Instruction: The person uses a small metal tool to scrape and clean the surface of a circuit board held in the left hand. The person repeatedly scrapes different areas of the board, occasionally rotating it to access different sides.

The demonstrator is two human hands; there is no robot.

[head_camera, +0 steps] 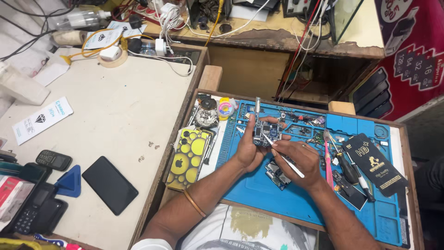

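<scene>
left hand point(249, 150) grip: closed on small circuit board point(267, 132) | right hand point(296, 159) grip: pinched white tweezers point(282, 155) | board looked light, stiff, easy to break; best held by edges

Circuit board point(267, 132): lower left part hidden under left hand point(249, 150) fingers; components too small to tell. Second board point(277, 174) below it: partly covered by right hand point(298, 159). Blue mat point(277, 194): near edge hidden by forearms. Small parts above board: indistinct.

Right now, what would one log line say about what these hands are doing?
left hand: holds small circuit board | right hand: holds tweezers, tip on board | under: blue work mat | beside: yellow phone case
</scene>
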